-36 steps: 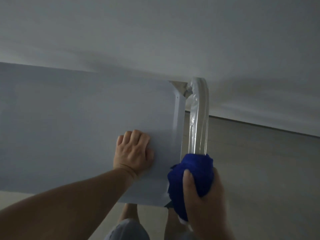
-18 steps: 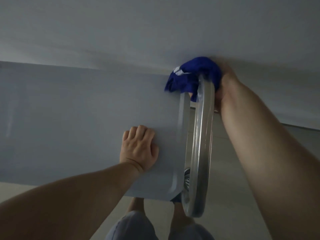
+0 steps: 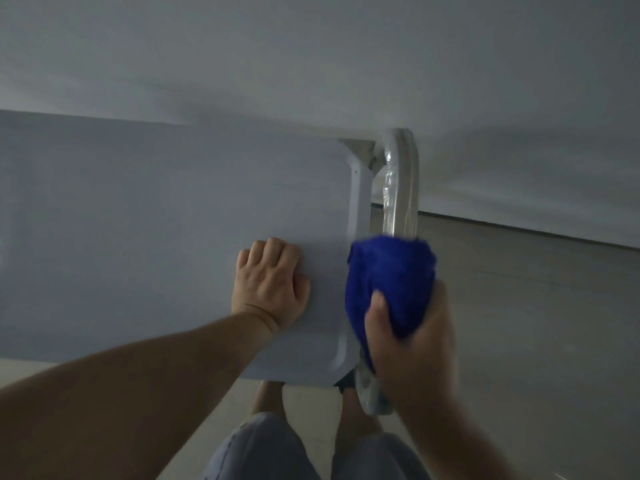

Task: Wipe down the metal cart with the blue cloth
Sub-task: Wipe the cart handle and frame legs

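Observation:
The metal cart's flat grey top (image 3: 156, 220) fills the left of the view, with a rounded metal handle bar (image 3: 401, 188) along its right end. My right hand (image 3: 412, 344) grips the blue cloth (image 3: 388, 282), which is wrapped around the near part of the handle bar. My left hand (image 3: 270, 282) rests on the cart top near its right edge, fingers curled under, holding nothing. The bar under the cloth is hidden.
A pale wall (image 3: 311, 64) stands directly behind the cart. Bare grey floor (image 3: 536, 323) stretches to the right of the handle. My legs and shorts (image 3: 263, 448) are below the cart's near edge.
Half a second ago my right hand held the cloth at the far top of the handle; it has slid back down the bar toward me. My left hand has stayed put.

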A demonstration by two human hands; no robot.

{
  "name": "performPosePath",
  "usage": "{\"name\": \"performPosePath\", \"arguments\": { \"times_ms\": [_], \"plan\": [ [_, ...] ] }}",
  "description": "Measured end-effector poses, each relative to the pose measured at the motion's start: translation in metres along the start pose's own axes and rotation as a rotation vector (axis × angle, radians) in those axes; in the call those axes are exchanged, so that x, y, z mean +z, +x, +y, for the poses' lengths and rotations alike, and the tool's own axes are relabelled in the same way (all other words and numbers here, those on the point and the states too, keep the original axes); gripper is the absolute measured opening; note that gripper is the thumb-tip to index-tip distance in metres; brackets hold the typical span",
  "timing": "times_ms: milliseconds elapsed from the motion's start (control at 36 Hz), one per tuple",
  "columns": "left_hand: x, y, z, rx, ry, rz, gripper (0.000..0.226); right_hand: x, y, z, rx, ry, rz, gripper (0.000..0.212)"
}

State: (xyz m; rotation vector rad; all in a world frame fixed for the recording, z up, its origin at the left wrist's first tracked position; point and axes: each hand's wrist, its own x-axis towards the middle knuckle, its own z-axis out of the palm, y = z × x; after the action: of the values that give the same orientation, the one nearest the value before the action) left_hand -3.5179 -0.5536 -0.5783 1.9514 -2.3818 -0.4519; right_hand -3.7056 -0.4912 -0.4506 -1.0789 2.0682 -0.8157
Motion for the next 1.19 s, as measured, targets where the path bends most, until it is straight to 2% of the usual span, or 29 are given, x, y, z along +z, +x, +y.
{"name": "performPosePath", "arguments": {
  "times_ms": [83, 139, 194, 306, 444, 528, 611, 667, 778, 944, 1083, 1194],
  "plan": [
    [0.0, 0.001, 0.0, -0.012, -0.006, -0.01, 0.02, -0.003, -0.055, 0.03, 0.047, -0.048, -0.077, 0.053],
    [0.001, 0.001, -0.001, -0.015, -0.018, 0.002, 0.02, -0.001, -0.077, 0.053, 0.212, -0.062, -0.187, 0.074],
    [0.001, 0.001, -0.001, -0.004, -0.026, 0.014, 0.02, -0.001, -0.086, 0.066, 0.296, -0.05, -0.261, 0.082],
    [0.0, 0.001, -0.002, 0.004, -0.04, 0.021, 0.019, 0.0, -0.091, 0.065, 0.244, 0.017, -0.215, 0.077],
    [0.0, 0.0, -0.002, 0.003, -0.036, 0.011, 0.02, 0.002, -0.081, 0.035, 0.288, 0.095, -0.092, 0.067],
    [0.001, 0.001, -0.001, -0.004, -0.028, 0.004, 0.021, -0.002, -0.062, 0.017, 0.312, 0.082, -0.081, 0.042],
    [0.002, 0.001, -0.001, -0.004, -0.017, 0.034, 0.022, -0.008, -0.021, 0.003, 0.363, 0.033, -0.203, 0.021],
    [0.002, 0.0, -0.001, 0.012, -0.025, 0.042, 0.022, -0.005, 0.014, -0.007, 0.349, -0.005, -0.24, 0.022],
    [-0.001, 0.0, -0.001, 0.012, -0.02, 0.031, 0.021, 0.009, 0.077, -0.031, 0.333, 0.001, -0.151, 0.022],
    [-0.001, 0.0, -0.001, 0.0, -0.018, 0.01, 0.018, 0.017, 0.134, -0.061, 0.265, 0.089, -0.018, 0.052],
    [0.001, 0.0, -0.001, -0.001, -0.039, 0.036, 0.016, -0.007, 0.134, -0.057, 0.183, -0.016, -0.06, 0.036],
    [0.001, -0.001, 0.0, 0.0, -0.053, 0.044, 0.017, -0.03, 0.115, -0.045, 0.222, 0.058, -0.088, 0.03]
  ]
}}
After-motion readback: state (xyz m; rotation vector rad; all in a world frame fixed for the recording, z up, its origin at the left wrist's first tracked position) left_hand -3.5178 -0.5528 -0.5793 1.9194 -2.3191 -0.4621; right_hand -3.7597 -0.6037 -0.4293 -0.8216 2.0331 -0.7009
